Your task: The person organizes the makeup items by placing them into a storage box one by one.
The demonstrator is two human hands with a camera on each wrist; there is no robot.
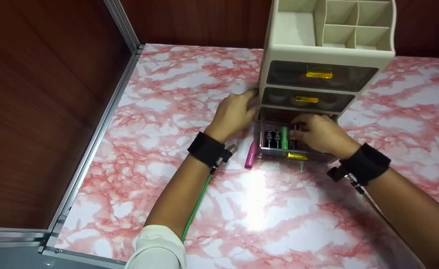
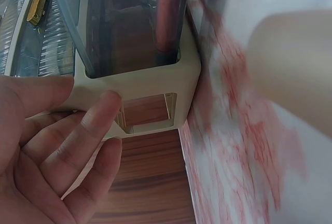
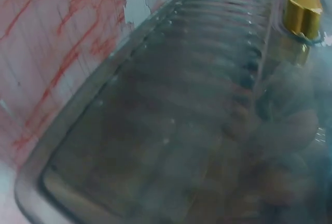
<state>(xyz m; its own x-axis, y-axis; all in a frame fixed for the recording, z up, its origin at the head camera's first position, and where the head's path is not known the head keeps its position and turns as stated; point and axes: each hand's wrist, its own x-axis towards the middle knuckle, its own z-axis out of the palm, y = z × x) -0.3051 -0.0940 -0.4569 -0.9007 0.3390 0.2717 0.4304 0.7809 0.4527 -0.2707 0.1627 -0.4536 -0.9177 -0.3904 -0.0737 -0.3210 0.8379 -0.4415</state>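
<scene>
A cream drawer organizer stands at the back, its clear bottom drawer pulled out. My left hand rests its fingertips on the organizer's side; the left wrist view shows the fingers extended beside a rectangular side opening. Inside the drawer, my right hand pinches a dark slim tube between thumb and fingers, which partly cover it. Two black-capped bottles and a green tube stand left of it. The right wrist view shows mostly the clear drawer front, not the hand.
A pink tube lies on the marbled tabletop against the drawer's left side. Two upper drawers with gold handles are closed. Divided compartments top the organizer. Wooden panels bound the left and back.
</scene>
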